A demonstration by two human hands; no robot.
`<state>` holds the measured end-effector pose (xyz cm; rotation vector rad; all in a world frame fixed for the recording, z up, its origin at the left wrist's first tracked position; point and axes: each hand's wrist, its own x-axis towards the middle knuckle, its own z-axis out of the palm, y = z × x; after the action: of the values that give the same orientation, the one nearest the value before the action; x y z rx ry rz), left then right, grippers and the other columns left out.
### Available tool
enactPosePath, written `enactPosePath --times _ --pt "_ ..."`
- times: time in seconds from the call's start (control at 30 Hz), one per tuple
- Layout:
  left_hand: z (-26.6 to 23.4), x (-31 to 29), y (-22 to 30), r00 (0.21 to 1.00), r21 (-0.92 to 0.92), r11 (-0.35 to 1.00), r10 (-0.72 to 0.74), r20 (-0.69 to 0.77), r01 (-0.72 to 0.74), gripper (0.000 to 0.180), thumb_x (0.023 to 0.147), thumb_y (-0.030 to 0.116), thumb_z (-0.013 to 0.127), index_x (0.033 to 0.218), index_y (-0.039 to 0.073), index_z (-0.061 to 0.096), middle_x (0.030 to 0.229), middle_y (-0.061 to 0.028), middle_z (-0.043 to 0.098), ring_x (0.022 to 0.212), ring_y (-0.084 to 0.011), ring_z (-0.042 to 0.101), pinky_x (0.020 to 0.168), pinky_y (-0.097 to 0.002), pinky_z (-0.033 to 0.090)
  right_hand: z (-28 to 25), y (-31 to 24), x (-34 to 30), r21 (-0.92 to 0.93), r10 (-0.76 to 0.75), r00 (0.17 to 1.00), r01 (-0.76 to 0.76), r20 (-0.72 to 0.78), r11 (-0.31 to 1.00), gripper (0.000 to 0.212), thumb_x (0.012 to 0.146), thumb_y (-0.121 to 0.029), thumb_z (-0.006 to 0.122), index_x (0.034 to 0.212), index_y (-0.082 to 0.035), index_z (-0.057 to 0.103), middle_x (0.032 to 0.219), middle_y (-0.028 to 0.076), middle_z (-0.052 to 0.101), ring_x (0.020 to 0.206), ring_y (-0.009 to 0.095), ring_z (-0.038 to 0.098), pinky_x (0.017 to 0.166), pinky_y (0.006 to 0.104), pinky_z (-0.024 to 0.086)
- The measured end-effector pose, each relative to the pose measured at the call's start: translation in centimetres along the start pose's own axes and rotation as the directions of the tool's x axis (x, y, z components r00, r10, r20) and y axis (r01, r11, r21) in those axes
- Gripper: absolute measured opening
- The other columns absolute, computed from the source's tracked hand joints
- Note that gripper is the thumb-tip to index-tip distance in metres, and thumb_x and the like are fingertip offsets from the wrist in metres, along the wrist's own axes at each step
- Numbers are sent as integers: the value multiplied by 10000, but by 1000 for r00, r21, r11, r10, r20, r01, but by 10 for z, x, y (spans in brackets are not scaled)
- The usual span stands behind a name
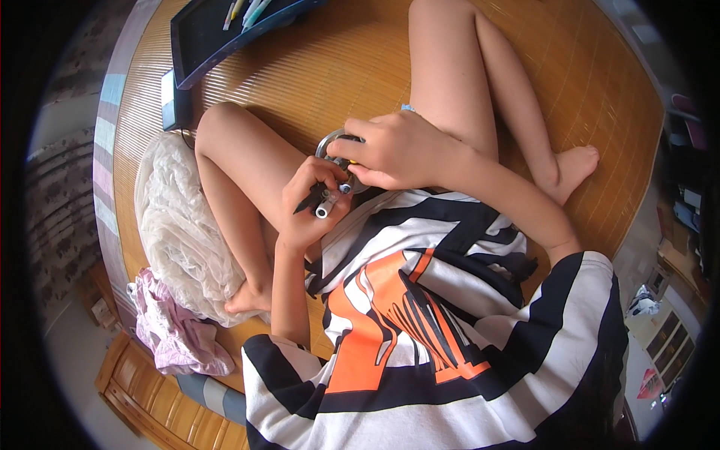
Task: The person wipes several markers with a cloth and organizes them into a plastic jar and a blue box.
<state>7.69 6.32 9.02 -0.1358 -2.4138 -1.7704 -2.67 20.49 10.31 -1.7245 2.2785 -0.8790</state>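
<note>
Close in front of my body, between my bent legs, my two hands meet. My left hand (311, 206) is closed round a few pens (324, 206); a white round end and a black clipped part stick out of its fist. Just beyond them shows the curved rim of a clear round container (324, 140), mostly hidden by my fingers. My right hand (401, 150) reaches over that container from the right with its fingers curled and pinched together. A bit of yellow shows at its fingertips, too small to name.
A dark blue tray (217, 58) with several pens (251, 13) lies at the far left. Beside it is a blue and white box (174, 101). A sheer whitish cloth (176, 225) and a pink cloth (176, 330) are heaped left of my leg, on a woven mat (330, 67).
</note>
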Motion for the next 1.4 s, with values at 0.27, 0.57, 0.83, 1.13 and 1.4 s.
enactPosePath --times 0.27,0.57,0.83,1.13,1.4 --pt "1 -1 1 999 2 999 -37 -28 37 194 522 -72 531 648 25 420 694 -81 483 657 -168 489 596 -246 396 14 -4 -7 -48 -3 994 -3 -107 999 247 617 -149 580 824 -106 452 710 76 462 515 206 531 430 285 441" --pt "0 -1 -5 1000 77 997 20 -8 -19 190 521 -61 525 655 19 417 675 -79 458 614 -178 468 571 -244 386 25 -5 -13 -27 -41 969 36 -244 999 302 645 -145 573 927 -102 472 815 87 489 506 180 530 415 251 444" --pt "-1 2 -4 996 -3 999 -42 -81 42 176 540 -57 520 644 23 402 669 -58 451 610 -126 449 559 -216 371 35 -9 -11 -98 14 949 -47 -315 994 293 670 -149 558 941 -87 467 848 93 478 503 182 531 410 242 442" --pt "4 2 -5 984 7 995 -93 -155 95 190 560 -41 551 653 27 400 671 -40 446 614 -109 431 564 -208 366 35 -9 -8 62 123 926 -109 -356 992 277 663 -86 556 923 -83 460 798 97 462 531 221 531 431 273 448" --pt "2 0 -3 991 52 998 -18 -129 25 188 543 -65 528 663 20 410 680 -66 454 620 -134 454 567 -218 373 23 -17 -10 45 95 942 -85 -323 995 269 642 -63 566 898 -80 485 808 105 478 534 227 532 452 276 452"
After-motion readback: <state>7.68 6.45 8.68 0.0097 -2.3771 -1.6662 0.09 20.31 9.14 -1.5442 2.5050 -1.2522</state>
